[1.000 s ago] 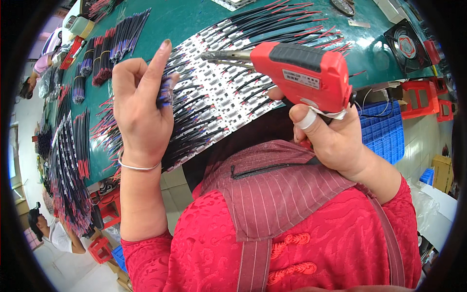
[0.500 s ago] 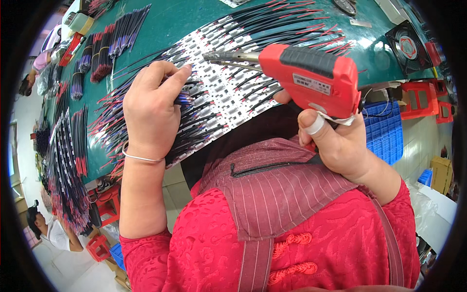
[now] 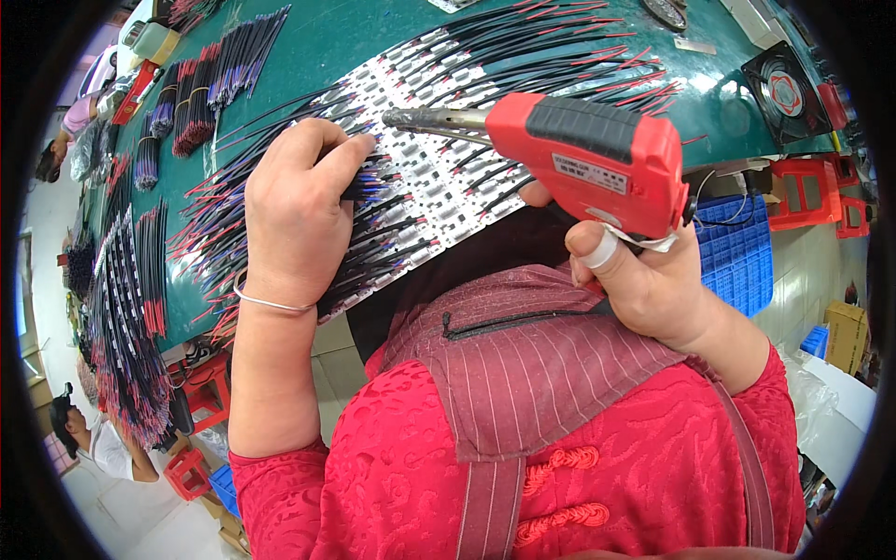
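Observation:
My right hand grips a red and black soldering gun, its thumb wrapped in white tape. The gun's metal tip points left, just above a panel of small white circuit boards and close to my left fingertips. My left hand has thumb and forefinger pinched together at the left part of the panel, among thin black, blue and red wires. It seems to hold a wire end there, mostly hidden by the fingers. Black wires with red ends fan out from the panel's far right side.
Wire bundles lie at the far left of the green table. More wired strips hang over its left edge. A black fan stands at the right, above a blue crate and red stools. Other people are at the left.
The soldering gun has shifted slightly left and down, bringing its tip nearer my left fingertips. My left hand has moved a little to the right, still pinched.

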{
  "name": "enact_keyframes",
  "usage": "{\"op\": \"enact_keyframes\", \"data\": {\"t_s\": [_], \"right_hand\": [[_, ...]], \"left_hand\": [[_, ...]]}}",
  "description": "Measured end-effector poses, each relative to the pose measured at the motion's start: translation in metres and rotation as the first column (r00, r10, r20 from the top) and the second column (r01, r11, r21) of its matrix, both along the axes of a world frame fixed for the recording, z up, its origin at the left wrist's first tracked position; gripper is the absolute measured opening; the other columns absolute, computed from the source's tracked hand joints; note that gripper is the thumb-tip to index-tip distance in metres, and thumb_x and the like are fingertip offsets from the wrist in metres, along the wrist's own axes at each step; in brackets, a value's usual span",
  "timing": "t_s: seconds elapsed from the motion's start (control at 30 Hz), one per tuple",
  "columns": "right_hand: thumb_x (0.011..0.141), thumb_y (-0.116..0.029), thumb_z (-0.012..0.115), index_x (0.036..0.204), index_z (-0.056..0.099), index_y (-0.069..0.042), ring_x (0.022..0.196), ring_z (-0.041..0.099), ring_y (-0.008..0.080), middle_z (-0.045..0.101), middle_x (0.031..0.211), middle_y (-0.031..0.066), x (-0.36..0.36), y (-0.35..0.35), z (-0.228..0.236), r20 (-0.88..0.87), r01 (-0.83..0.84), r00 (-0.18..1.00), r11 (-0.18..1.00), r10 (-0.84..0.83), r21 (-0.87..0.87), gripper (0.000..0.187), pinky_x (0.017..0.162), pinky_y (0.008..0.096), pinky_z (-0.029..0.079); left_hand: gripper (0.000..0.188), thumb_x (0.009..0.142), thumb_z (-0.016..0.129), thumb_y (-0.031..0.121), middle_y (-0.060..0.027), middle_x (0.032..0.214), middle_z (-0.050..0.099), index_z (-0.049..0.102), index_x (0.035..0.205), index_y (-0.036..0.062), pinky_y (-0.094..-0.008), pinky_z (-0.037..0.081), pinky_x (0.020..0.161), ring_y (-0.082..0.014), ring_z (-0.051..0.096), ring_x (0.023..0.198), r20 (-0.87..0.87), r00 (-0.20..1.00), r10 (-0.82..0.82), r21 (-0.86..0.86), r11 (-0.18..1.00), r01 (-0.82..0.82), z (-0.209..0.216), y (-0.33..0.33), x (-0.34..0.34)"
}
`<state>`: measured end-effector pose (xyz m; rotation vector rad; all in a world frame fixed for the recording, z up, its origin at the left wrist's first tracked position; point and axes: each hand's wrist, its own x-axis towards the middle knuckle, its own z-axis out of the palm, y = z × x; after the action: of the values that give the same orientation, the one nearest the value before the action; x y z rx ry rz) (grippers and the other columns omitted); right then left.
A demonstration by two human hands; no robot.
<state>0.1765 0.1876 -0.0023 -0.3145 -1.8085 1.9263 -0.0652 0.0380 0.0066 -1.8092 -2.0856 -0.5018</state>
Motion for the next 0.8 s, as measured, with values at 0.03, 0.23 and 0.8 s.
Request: {"op": "enact_keyframes", "data": {"t_s": [0.03, 0.23, 0.8], "right_hand": [[0.09, 0.003, 0.068, 0.123, 0.062, 0.0, 0.105, 0.064, 0.0159, 0.069, 0.114, 0.0105, 0.0, 0.0, 0.0, 0.007, 0.004, 1.0, 1.0, -0.004, -0.007, 0.034, 0.094, 0.0315, 0.05], [0.088, 0.0, 0.072, 0.121, 0.063, -0.001, 0.092, 0.066, 0.0135, 0.07, 0.106, 0.0082, 0.0, 0.002, 0.006, 0.119, -0.01, 0.993, 0.993, -0.005, 0.12, 0.034, 0.085, 0.0289, 0.053], [0.087, 0.003, 0.07, 0.117, 0.063, 0.0, 0.095, 0.066, 0.0136, 0.068, 0.106, 0.0083, -0.005, -0.002, -0.006, -0.008, -0.003, 1.0, 0.996, 0.004, 0.091, 0.031, 0.084, 0.0281, 0.053]], "left_hand": [[0.038, 0.057, 0.067, -0.009, -0.0082, 0.085, 0.061, 0.07, 0.092, 0.0049, -0.0378, 0.051, 0.069, -0.0272, 0.062, 0.08, -0.001, 1.0, 0.01, -0.004, 1.0, -0.01, 0.0, 0.0, 0.001], [0.033, 0.06, 0.066, -0.008, -0.0081, 0.085, 0.06, 0.071, 0.091, 0.0046, -0.0374, 0.051, 0.068, -0.0268, 0.061, 0.079, -0.025, 1.0, -0.007, 0.004, 1.0, 0.007, -0.001, 0.001, -0.001], [0.023, 0.069, 0.065, -0.003, -0.0067, 0.086, 0.06, 0.072, 0.088, 0.006, -0.0364, 0.05, 0.07, -0.026, 0.061, 0.082, -0.062, 0.998, -0.004, 0.004, 1.0, 0.004, -0.003, 0.002, -0.002]]}}
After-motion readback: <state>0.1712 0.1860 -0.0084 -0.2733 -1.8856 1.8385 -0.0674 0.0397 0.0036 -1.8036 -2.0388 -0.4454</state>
